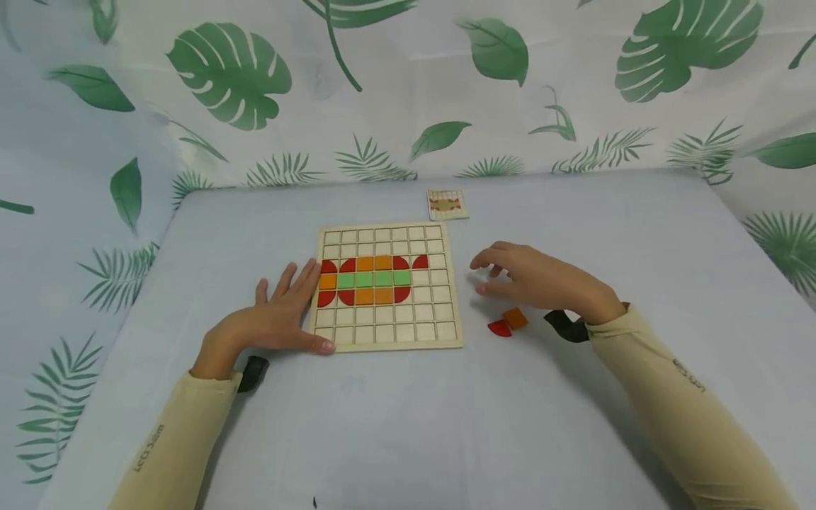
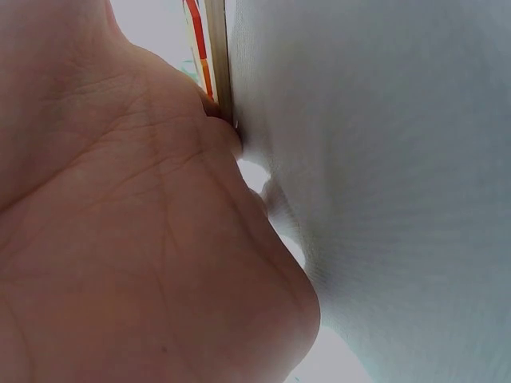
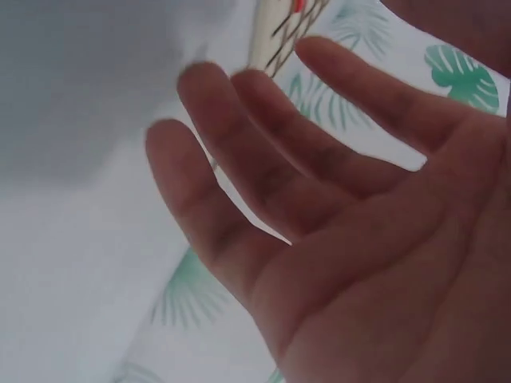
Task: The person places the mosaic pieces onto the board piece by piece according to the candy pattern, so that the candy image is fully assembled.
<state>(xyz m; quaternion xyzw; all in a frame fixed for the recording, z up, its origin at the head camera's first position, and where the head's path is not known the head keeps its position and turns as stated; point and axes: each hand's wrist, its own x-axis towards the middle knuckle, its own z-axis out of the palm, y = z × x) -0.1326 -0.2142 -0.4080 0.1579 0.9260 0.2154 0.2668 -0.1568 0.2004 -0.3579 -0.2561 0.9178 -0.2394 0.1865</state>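
A square wooden grid board (image 1: 433, 346) lies on the table. Several tiles sit in its cells: green squares (image 1: 372, 278) along one row, orange squares (image 1: 373, 296) above and below them, and red rounded pieces (image 1: 421, 262) toward both ends. Along the board's left side my left hand (image 1: 270, 322) rests with fingers spread, the thumb at the near left corner. My right hand (image 1: 532, 278) hovers to the right of the board, its fingers loosely bent and holding nothing. Below it on the table are a loose orange square (image 1: 515, 319) and a red quarter-round tile (image 1: 500, 329), side by side.
Just beyond the board's far edge lies a small pattern card (image 1: 448, 205) showing a similar coloured design on a grid. A leaf-printed cloth (image 1: 395, 92) hangs behind and beside the white table (image 1: 382, 425).
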